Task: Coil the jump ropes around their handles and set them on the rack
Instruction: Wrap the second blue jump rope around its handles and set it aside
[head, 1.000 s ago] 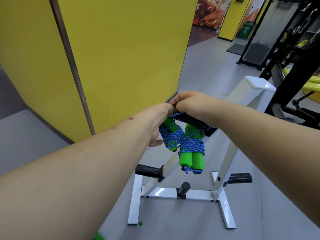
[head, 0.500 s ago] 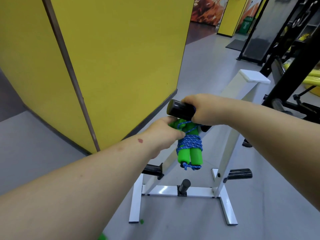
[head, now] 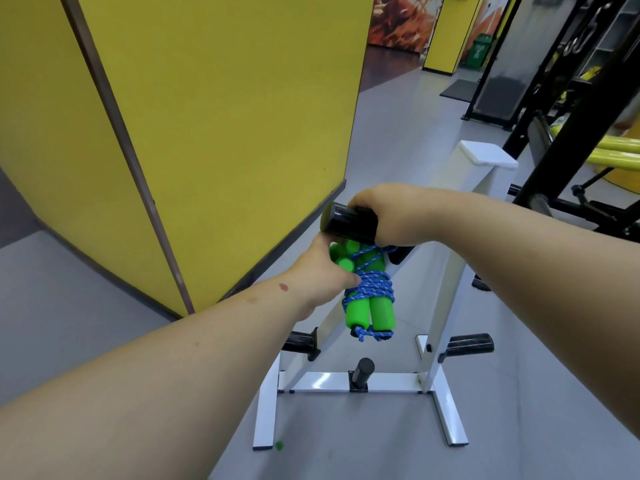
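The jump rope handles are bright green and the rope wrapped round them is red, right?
Not quite. The foam handles are bright green, but the braided rope wrapped round them is blue with pale flecks, not red. The head view shows it, beside the left hand.

Count so far: two hands, four green handles, one rack, four black pegs showing, lowest at 6 o'clock.
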A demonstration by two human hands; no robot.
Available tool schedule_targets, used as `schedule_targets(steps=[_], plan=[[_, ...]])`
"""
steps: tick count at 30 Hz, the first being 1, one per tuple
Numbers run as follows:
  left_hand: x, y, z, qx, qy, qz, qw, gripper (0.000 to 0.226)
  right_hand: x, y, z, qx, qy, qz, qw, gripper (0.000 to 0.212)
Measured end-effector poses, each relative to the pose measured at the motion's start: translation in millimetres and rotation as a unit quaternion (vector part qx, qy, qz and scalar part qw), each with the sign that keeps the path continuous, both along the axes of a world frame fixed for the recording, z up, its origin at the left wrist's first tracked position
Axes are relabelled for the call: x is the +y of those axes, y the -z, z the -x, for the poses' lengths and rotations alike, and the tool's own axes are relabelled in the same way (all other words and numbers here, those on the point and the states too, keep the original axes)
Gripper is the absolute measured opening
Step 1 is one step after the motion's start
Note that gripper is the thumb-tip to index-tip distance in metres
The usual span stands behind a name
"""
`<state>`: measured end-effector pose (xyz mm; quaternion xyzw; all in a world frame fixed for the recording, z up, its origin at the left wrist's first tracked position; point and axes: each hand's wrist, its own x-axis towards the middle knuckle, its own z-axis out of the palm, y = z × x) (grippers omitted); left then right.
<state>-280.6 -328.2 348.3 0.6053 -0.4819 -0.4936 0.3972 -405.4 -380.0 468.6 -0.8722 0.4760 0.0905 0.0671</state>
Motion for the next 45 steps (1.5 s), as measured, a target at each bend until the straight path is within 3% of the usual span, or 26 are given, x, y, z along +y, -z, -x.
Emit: schedule_targets(steps=[5,10,12,19,27,33,39,45], plan=[[-4.9,-1.0,1.4,-0.087,0.004,0.029,0.996,0.056,-0.6,1.3,1.7,-0.039,-0.011,-0.001,0.999,0.052],[-4.6,2.0,8.4,0.006,0.003,0.014,1.0,0.043,3.4,-2.9,-0.8,-0.035,-0.041,-0.014,0.998,0.067],[-7.6,5.5,8.7,-0.008,-0.003,0.025,1.0,0.043,4.6,-5.4,-1.6,-0.013,-0.053,-0.013,0.998,0.069],[-8.6,3.0,-1.1,-0.099,-0.006,0.053,0.994,0.037,-2.8,-0.2,0.4,0.008,-0.048,0.022,0.999,0.036],[-2.1,11.7,3.7,0.031,-0.056,0.048,0.997,0.035,-3.7,1.0,3.6,-0.039,-0.036,0.001,0.999,0.03],[-1.2,15.5,4.8,0.041,-0.075,0.035,0.996,0.052,3.2,8.4,6.9,-0.062,-0.01,0.031,0.998,0.035],[3.3,11.5,-0.3,-0.002,-0.038,0.047,0.998,0.057,3.6,8.2,5.5,-0.014,-0.015,0.061,0.998,0.042],[3.8,7.9,11.2,-0.154,-0.014,0.096,0.983,0.058,1.6,4.3,8.8,0.012,-0.036,0.045,0.998,0.03]])
